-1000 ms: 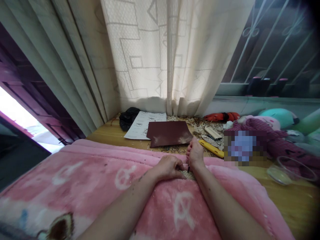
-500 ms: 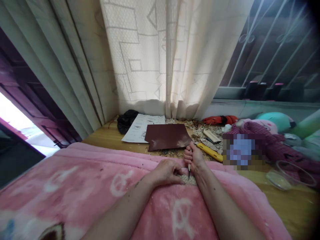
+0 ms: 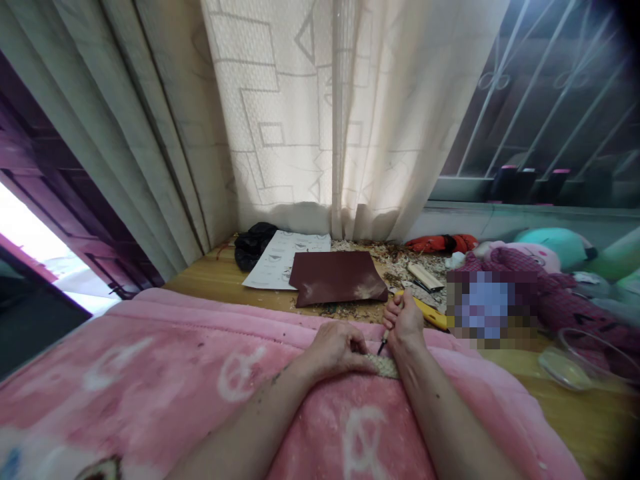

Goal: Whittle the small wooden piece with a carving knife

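A small pale, textured piece (image 3: 384, 366) rests on the pink blanket (image 3: 175, 373) in front of me. My left hand (image 3: 340, 348) pinches its left end between thumb and fingers. Wrapped round the handle of a thin, dark-tipped tool (image 3: 383, 341) is my right hand (image 3: 404, 320); the tip points down at the upper edge of the pale piece. The right end of the piece lies beside my right wrist.
On the wooden table (image 3: 200, 273) lie a brown sheet (image 3: 340, 277), printed paper (image 3: 270, 260), a black bag (image 3: 253, 245), a yellow cutter (image 3: 431, 315), scattered shavings and a red cloth item (image 3: 440, 243). A clear container (image 3: 567, 369) and plush toys stand right.
My right hand and the tool have moved a little to the right, and the tool is more tilted. More of the pale piece shows between my hands.
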### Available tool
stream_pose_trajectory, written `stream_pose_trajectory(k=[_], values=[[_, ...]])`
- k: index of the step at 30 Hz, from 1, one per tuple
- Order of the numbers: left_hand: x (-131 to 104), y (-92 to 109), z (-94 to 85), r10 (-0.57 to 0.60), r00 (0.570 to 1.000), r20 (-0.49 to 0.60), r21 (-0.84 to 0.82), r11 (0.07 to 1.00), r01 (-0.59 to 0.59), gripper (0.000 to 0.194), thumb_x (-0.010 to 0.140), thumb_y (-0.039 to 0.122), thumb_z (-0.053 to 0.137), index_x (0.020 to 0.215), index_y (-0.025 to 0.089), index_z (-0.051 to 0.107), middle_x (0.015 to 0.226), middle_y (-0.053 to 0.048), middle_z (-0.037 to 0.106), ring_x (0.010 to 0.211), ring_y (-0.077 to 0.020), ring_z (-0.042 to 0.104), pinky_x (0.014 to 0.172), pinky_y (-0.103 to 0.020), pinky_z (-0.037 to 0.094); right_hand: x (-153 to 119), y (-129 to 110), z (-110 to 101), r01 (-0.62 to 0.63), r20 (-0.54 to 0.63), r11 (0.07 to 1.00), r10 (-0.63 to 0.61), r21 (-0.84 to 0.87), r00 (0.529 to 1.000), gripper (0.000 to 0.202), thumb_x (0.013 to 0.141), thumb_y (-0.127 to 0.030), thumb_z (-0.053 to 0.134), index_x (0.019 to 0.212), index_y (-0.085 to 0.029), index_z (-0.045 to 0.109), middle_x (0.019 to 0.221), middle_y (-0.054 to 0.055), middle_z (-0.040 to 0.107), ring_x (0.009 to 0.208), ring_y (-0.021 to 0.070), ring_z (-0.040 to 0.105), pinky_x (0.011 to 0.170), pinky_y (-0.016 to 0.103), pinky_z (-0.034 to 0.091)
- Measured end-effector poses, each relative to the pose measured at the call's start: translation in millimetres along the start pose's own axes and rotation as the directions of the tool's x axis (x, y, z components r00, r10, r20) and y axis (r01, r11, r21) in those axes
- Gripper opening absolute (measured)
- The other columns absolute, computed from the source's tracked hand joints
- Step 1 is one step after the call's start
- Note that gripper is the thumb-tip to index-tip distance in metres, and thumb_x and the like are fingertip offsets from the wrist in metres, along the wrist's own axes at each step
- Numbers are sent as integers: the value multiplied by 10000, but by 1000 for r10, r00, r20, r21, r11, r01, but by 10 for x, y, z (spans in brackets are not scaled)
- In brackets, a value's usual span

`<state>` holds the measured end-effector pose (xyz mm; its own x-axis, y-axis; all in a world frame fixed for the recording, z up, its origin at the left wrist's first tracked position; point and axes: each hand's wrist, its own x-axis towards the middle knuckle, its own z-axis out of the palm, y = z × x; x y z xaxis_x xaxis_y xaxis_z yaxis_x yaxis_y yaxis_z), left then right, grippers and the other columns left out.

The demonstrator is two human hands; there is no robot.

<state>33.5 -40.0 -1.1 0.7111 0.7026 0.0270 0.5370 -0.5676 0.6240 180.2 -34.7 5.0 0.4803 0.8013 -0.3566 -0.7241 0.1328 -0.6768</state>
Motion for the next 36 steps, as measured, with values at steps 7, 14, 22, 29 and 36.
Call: stream_pose_trajectory(k=[7,14,22,29,36], values=[[41,24,69,-188,982,31,-94,977,190,323,518,450,688,700,185,662,684,19,614,615,-108,493,497,-189,282,64,30,-34,163,-115,986,-166,-43,979,353,782,-498,365,591,-208,299,340,-114,227,245,51,161,246,163,146],[59,17,100,-228,971,69,-133,963,236,324,574,469,636,712,177,662,643,25,590,558,-90,458,466,-192,252,63,58,-39,243,-119,968,-248,-59,961,355,767,-508,383,595,-207,304,348,-114,250,250,47,184,250,163,149],[63,-29,117,-130,991,-41,-166,979,122,249,707,387,547,713,160,650,659,17,594,602,-96,500,515,-187,304,20,29,-25,213,-85,977,-215,-25,973,377,751,-540,386,598,-209,292,348,-118,231,244,44,161,251,170,122],[-23,-18,-9,135,991,-9,-34,990,-135,395,566,474,678,848,199,655,829,-18,591,772,-146,514,635,-206,353,18,-1,-50,186,-10,981,-186,46,983,344,763,-507,385,614,-208,304,362,-114,238,252,45,166,264,173,120],[-45,2,-55,264,965,-1,153,953,-261,309,639,405,657,883,215,659,804,-23,570,769,-146,497,638,-223,339,-55,-72,-23,209,83,972,-218,104,972,327,772,-485,393,619,-207,315,383,-109,225,273,50,147,272,180,118]])
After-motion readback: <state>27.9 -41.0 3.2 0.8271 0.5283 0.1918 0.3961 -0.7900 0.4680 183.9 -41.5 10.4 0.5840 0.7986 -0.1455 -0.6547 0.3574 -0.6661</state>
